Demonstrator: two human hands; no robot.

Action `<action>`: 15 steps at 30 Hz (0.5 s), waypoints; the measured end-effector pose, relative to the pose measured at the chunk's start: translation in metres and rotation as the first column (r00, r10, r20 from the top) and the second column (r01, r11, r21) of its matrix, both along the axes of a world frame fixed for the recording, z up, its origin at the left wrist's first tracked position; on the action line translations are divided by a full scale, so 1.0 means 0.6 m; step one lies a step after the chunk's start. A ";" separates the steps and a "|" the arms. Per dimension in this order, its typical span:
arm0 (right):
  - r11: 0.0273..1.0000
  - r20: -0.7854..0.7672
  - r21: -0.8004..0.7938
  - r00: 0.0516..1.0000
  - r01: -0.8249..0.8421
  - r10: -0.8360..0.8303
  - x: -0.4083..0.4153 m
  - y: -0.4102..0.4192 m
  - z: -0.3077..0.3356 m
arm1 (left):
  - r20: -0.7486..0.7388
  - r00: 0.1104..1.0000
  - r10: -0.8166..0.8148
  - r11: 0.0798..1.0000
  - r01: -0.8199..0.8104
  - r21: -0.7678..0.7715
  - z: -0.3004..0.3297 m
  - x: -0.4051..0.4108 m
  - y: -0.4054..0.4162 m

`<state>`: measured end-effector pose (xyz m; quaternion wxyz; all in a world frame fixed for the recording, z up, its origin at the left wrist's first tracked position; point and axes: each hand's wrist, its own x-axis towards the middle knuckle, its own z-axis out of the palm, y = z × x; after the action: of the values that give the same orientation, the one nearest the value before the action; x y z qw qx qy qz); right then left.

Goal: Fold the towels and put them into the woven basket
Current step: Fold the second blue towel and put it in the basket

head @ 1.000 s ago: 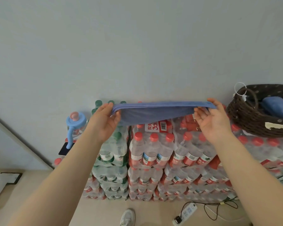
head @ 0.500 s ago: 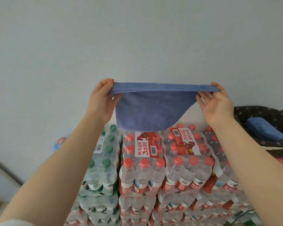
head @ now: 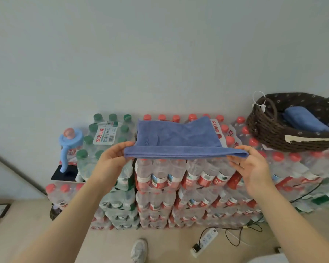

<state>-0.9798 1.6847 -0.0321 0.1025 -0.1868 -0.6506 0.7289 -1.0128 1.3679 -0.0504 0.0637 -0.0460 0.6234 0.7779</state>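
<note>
Head view: towel [head: 179, 138] now lowered onto the bottles [head: 160, 175]; left grip [head: 110, 162] and right grip [head: 253, 168] still pinch its corners.

A: Where does the towel [head: 179, 135] lie?
B: On the bottle packs [head: 160, 175], its near edge between both hands.
A: And the woven basket [head: 273, 130]?
B: On the packs too, right of the towel, with a folded towel [head: 304, 120] inside.
</note>
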 end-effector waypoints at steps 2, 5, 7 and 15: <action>0.993 0.047 0.108 0.998 -0.038 0.033 0.006 0.005 -0.009 | -0.049 0.999 0.012 0.992 -0.018 -0.127 -0.008 0.012 0.006; 0.952 0.077 0.301 0.997 -0.053 0.031 0.000 0.006 -0.013 | -0.124 0.992 0.038 0.907 -0.086 -0.412 -0.008 0.011 0.017; 0.909 0.058 0.417 0.998 -0.014 -0.011 -0.014 0.005 -0.010 | -0.201 0.978 0.050 0.785 -0.163 -0.597 -0.008 -0.006 0.019; 0.913 0.038 0.407 0.999 -0.010 -0.006 -0.148 0.007 0.016 | -0.145 0.984 0.101 0.897 -0.153 -0.414 0.019 -0.119 0.030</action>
<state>-1.0688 1.6891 -0.0225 0.1257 -0.1746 -0.7902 0.5738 -1.0843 1.3861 -0.0393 -0.0361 -0.0527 0.7757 0.6278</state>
